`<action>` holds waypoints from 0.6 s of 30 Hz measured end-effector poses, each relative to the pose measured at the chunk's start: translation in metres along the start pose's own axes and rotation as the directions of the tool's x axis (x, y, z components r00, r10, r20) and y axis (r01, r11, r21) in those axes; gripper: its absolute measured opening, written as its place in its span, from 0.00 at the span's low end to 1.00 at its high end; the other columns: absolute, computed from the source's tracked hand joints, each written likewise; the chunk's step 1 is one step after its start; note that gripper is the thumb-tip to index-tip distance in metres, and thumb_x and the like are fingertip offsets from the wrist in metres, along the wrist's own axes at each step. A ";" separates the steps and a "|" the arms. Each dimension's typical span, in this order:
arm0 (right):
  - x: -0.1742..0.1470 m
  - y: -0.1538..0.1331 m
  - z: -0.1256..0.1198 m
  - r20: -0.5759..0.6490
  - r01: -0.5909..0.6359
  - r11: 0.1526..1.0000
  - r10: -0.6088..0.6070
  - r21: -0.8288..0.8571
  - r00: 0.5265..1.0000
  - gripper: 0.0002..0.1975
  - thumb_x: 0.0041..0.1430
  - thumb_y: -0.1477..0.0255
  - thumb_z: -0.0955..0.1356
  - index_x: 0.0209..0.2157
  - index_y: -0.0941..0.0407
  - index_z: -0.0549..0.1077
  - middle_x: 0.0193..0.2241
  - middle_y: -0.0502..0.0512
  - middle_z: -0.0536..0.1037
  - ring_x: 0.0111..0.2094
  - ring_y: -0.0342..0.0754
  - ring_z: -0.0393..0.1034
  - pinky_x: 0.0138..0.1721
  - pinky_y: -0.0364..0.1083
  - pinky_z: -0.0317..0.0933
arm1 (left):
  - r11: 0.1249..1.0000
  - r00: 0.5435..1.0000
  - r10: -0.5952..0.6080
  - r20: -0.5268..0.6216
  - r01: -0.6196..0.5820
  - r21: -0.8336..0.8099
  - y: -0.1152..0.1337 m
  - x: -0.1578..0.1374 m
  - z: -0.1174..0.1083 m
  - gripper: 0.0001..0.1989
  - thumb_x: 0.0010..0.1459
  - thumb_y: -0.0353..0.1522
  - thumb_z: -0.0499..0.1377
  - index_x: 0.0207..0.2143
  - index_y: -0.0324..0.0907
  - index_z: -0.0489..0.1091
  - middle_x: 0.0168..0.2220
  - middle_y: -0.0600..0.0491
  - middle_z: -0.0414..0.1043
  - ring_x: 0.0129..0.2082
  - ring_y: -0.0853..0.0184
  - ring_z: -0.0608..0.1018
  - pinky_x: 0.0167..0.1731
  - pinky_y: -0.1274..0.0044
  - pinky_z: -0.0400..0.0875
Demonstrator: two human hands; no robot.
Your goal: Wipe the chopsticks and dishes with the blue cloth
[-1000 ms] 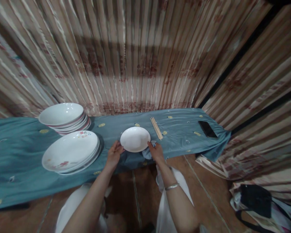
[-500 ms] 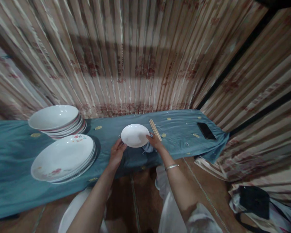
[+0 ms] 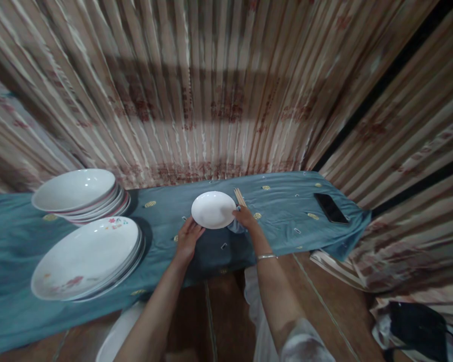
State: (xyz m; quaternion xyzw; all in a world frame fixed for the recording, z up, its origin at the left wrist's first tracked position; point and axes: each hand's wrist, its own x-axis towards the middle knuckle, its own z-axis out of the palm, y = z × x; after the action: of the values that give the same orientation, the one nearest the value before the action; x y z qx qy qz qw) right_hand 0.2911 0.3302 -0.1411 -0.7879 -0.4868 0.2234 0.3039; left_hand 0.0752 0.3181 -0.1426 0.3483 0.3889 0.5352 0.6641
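A small white plate (image 3: 213, 209) is held between my two hands in the middle of the head view, over the front half of the table. My left hand (image 3: 189, 238) grips its lower left rim, the fingers partly under it. On the right rim, my right hand (image 3: 245, 217) pinches the plate with the thumb on top. A bunched grey-blue cloth (image 3: 236, 226) shows below the right hand; whether that hand grips it too I cannot tell. Just behind the right hand lie several wooden chopsticks (image 3: 240, 196), their near ends hidden by it.
On the left of the blue-green tablecloth (image 3: 162, 216) stand a stack of white bowls (image 3: 75, 190) and a stack of flowered plates (image 3: 86, 259). A black phone (image 3: 329, 207) lies at the right end. Curtains (image 3: 211, 100) hang behind; a black bag (image 3: 419, 329) sits lower right.
The view has shifted slightly, so the stacks appear further left and the phone further right. The plate stays between both hands, and more of the chopsticks is covered by the right hand.
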 end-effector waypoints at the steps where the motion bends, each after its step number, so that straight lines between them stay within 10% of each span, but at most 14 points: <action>1: 0.001 -0.001 -0.001 0.003 -0.021 1.000 0.021 -0.024 1.000 0.07 0.52 0.72 0.65 0.32 0.58 0.75 0.32 0.57 0.79 0.36 0.49 0.71 0.37 0.44 0.62 | 1.000 1.000 -0.004 0.003 0.004 0.003 0.000 0.003 0.002 0.27 0.36 0.35 0.69 0.42 0.41 0.72 0.47 0.46 0.73 0.52 0.54 0.72 0.49 0.61 0.68; 18: -0.008 -0.015 -0.006 -0.103 -0.165 0.969 0.148 -0.184 0.984 0.15 0.59 0.70 0.60 0.44 0.62 0.70 0.42 0.68 0.76 0.44 0.55 0.71 0.42 0.47 0.61 | 0.999 0.999 0.029 0.037 -0.028 -0.017 -0.017 0.036 0.030 0.29 0.32 0.35 0.70 0.42 0.42 0.72 0.47 0.48 0.73 0.51 0.55 0.72 0.49 0.64 0.68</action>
State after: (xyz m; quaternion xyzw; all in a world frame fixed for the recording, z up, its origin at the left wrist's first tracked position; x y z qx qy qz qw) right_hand 0.2823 0.3262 -0.1257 -0.8585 -0.4287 0.1636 0.2291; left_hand 0.1141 0.3486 -0.1487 0.3583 0.3672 0.5411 0.6663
